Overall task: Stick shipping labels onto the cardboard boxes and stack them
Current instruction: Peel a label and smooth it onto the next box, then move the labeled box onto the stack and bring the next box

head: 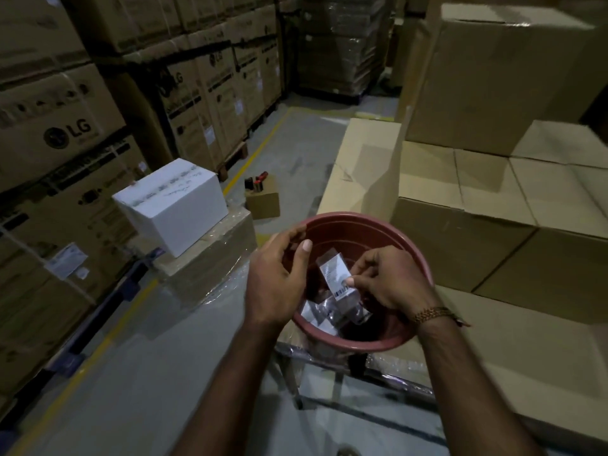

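Label pick-up: right hand [385, 284] pinched a white barcoded paper label [335, 274] above the round reddish-brown plastic basin [408, 248]; left hand [276, 274], loosely curled and empty beside it, would probably peel next.

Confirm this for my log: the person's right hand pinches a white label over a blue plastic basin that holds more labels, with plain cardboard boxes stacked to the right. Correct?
Not quite: the basin is reddish-brown, not blue, as the head view shows. The rest stands: the right hand pinches a white label over it, more labels lie inside, and plain cardboard boxes are stacked to the right.
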Tool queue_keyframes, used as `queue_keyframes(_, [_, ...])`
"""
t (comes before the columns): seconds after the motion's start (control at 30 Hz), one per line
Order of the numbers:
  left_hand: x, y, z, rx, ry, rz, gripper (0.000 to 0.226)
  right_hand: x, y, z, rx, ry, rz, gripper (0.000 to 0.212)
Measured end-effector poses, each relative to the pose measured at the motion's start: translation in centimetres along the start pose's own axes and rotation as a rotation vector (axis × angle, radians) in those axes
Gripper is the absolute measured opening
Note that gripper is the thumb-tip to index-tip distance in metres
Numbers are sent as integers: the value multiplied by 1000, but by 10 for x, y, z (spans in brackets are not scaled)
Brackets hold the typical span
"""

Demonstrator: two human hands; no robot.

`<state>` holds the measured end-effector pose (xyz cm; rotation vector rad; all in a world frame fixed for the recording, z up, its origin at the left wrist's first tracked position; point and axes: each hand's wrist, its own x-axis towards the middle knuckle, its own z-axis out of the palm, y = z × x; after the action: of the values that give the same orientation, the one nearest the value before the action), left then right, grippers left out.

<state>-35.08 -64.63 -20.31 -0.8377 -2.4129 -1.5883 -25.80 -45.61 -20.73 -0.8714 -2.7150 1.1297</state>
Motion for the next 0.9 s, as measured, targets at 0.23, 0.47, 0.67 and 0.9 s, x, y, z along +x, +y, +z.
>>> queue_keyframes(0.23, [8,-13,-2,-49,-33,48,27,-4,-11,4,-176,41,71,20])
queue_keyframes(0.47, [13,-14,-3,-79,-49,58,28,-6,-4,-1,-387,212,149,35])
queue_keyframes(0.67, [13,-7,0,-57,-63,54,29,-26,-9,-10,-223,328,69,21])
queue_keyframes(0.9, [10,21,13,37,-124,78,32,-66,-13,-20,-127,473,-13,11])
